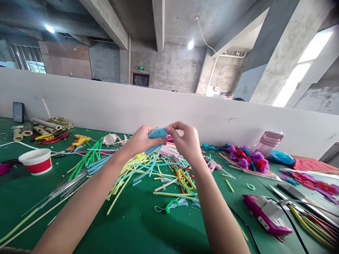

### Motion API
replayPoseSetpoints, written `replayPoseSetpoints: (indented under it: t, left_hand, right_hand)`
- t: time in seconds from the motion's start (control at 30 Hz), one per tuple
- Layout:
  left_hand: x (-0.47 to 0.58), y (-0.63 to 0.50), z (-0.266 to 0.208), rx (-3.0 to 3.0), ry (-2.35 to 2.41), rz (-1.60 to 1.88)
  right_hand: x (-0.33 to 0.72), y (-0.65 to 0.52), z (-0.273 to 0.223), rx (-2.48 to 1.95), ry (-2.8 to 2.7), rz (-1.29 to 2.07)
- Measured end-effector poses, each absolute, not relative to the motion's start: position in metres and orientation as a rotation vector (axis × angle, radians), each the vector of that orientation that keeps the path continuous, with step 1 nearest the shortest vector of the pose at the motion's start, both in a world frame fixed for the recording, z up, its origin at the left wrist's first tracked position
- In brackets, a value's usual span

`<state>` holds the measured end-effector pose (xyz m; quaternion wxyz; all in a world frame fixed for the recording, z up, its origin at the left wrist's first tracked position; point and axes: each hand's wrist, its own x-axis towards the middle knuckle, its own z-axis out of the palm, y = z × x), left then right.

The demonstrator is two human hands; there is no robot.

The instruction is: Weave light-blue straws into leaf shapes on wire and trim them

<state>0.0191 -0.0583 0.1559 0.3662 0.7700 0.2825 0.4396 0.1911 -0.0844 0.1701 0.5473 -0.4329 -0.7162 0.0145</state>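
Blue tassel [156, 134] between both hands

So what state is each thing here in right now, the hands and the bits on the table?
Left hand: raised, pinching the blue fuzzy piece.
Right hand: raised, pinching the same piece's other end.
Blue fuzzy piece: held above the table, strands hanging down.
Red and white cup: upright.
Pink bottle: upright, lid on.
Coloured sticks: scattered loose.
Glue gun: lying on its side.
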Motion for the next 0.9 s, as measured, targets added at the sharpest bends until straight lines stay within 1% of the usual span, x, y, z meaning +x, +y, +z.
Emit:
replayPoseSetpoints:
  t: [0.1,0.23,0.3,0.43,0.53,0.63,0.73,0.8,0.9]
  left_hand:
    - [0.02,-0.053,0.154,1.917,0.693,1.183]
    - [0.016,-0.037,0.151,1.627,0.729,1.52]
    - [0.012,-0.028,0.151,1.415,0.682,1.722]
    - [0.005,-0.015,0.153,1.114,0.536,1.995]
    - [0.001,-0.009,0.153,1.011,0.462,2.038]
    - [0.0,-0.004,0.15,1.007,0.472,2.014]
    - [0.0,0.0,0.146,1.087,0.537,2.046]
    - [0.001,0.001,0.143,1.153,0.572,2.076]
    - [0.005,-0.001,0.141,1.197,0.563,2.028]
  right_hand:
    - [0.19,-0.083,0.17,-0.991,-1.7,-0.085]
    - [0.192,-0.084,0.172,-0.948,-1.607,-0.277]
    - [0.194,-0.084,0.17,-1.0,-1.618,-0.242]
    - [0.192,-0.073,0.157,-1.244,-1.875,0.043]
    - [0.185,-0.06,0.142,-1.309,-2.021,0.115]
    - [0.181,-0.052,0.135,-1.287,-2.075,0.016]
    - [0.184,-0.054,0.141,-1.214,-1.944,-0.069]
    - [0.188,-0.058,0.147,-1.135,-1.829,-0.037]
    - [0.19,-0.063,0.152,-1.007,-1.758,0.114]
